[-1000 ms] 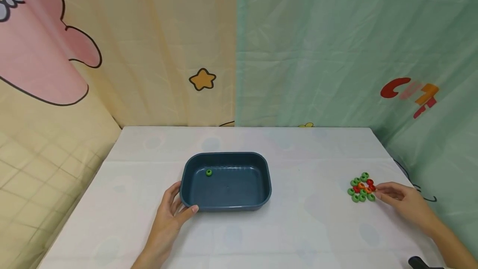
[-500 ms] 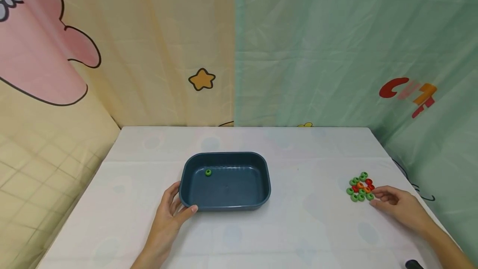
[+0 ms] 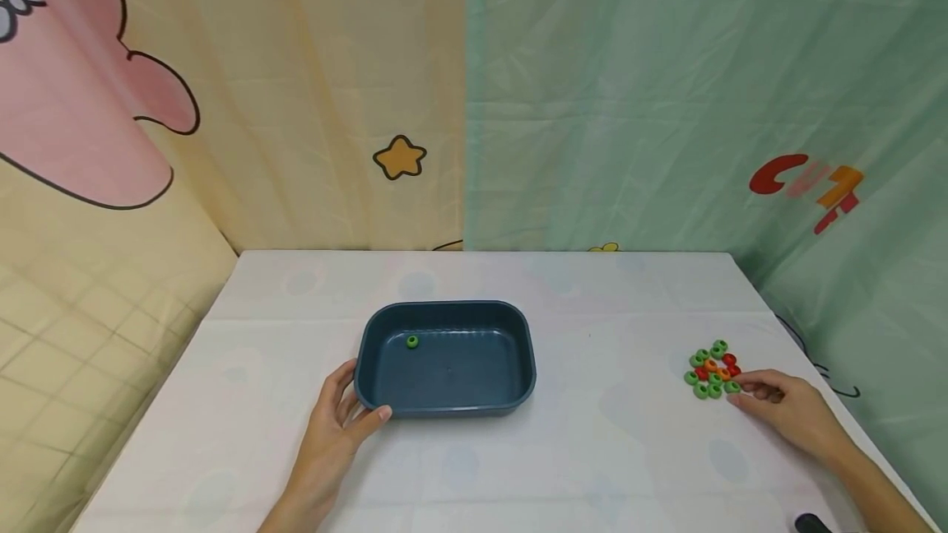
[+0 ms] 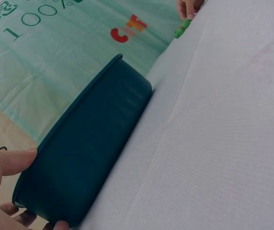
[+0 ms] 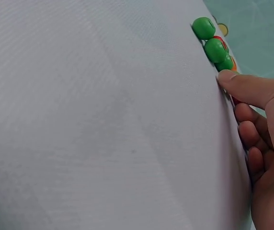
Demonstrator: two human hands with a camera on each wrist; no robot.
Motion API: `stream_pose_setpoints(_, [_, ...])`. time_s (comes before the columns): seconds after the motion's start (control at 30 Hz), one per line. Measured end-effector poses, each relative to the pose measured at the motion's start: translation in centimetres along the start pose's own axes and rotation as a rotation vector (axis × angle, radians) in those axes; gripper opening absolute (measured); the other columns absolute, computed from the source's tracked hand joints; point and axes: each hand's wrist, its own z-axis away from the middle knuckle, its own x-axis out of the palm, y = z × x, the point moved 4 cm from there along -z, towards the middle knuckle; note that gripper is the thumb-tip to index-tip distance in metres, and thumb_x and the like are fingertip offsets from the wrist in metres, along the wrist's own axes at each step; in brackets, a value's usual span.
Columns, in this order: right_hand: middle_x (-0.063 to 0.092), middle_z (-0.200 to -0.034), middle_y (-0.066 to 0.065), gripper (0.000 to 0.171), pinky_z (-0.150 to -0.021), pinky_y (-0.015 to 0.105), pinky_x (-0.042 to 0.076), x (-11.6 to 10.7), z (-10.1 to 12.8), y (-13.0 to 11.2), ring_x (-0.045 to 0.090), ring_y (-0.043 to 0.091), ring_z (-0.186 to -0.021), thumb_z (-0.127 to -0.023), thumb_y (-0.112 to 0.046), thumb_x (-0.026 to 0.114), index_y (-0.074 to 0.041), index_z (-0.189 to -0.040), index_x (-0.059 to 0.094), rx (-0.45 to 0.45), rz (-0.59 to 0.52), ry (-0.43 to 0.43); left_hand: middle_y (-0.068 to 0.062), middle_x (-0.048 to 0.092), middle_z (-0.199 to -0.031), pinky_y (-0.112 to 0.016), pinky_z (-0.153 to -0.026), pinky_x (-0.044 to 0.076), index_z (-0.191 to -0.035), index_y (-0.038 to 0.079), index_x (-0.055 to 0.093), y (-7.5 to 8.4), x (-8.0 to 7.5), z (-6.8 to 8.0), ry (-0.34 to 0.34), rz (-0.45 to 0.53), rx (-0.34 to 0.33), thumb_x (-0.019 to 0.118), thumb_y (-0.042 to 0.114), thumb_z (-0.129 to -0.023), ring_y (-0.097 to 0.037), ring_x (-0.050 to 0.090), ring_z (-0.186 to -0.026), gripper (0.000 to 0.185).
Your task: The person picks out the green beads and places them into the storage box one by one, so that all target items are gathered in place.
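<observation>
The blue tray stands on the white table, and one green bead lies inside it, toward 10 o'clock. The left hand holds the tray at its 8 o'clock corner: the thumb presses the rim, while the other fingers are curled round the side, partly covered by the wall. In the left wrist view only the outer wall is visible, so the inside is hidden.

At 3 o'clock from the tray, well apart, lies a bead cluster of green, red and orange. The right hand reaches it from 4 o'clock. Its thumb and index tips are at a green bead on the edge, but I cannot tell if they pinch it, because in the right wrist view the thumb covers this place; the remaining fingers are curled. At 5 o'clock, a black object is cut off by the frame.
</observation>
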Motion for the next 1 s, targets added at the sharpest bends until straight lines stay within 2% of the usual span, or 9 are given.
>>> stream_pose_setpoints(0.2, [0.063,-0.085,0.003,0.041,-0.055,0.020,0.046,-0.6,-0.1,-0.5,0.054,0.004,-0.069,-0.080,-0.037,0.072,-0.004,-0.103,0.066,-0.010,-0.018,0.016,0.004,0.025,-0.145,-0.017,-0.092,0.041,-0.142,0.023,0.025,0.0,0.0,-0.1,-0.001,-0.003,-0.002,0.076,0.009,-0.077,-0.019,0.032,-0.130,0.083])
stream_pose_setpoints(0.43, [0.062,-0.087,0.004,0.030,-0.058,0.018,0.048,-1.4,-1.3,-2.5,0.055,0.002,-0.073,-0.083,-0.028,0.071,-0.007,-0.102,0.063,-0.101,-0.052,0.025,0.004,0.024,-0.145,-0.019,-0.091,0.043,-0.142,0.024,0.026,-0.2,0.0,0.0,0.000,-0.003,-0.006,0.075,0.010,-0.078,-0.020,0.032,-0.130,0.082])
stream_pose_setpoints(0.73, [0.061,-0.083,0.003,0.023,-0.057,0.022,0.049,-0.7,-3.5,-6.2,0.057,0.011,-0.073,-0.084,-0.024,0.071,-0.009,-0.099,0.062,-0.209,-0.140,-0.030,0.004,0.024,-0.146,-0.018,-0.092,0.042,-0.143,0.024,0.025,-0.3,-0.1,0.2,-0.007,-0.011,0.015,0.075,0.012,-0.079,-0.020,0.030,-0.131,0.082])
stream_pose_setpoints(1.0, [0.062,-0.087,0.001,0.024,-0.062,0.023,0.050,0.5,-5.7,-8.6,0.057,0.012,-0.077,-0.085,-0.030,0.069,-0.013,-0.100,0.063,-0.238,-0.119,-0.046,0.005,0.025,-0.145,-0.018,-0.092,0.042,-0.142,0.025,0.026,-0.3,-0.2,0.1,-0.008,-0.023,0.023,0.076,0.013,-0.078,-0.020,0.031,-0.131,0.082])
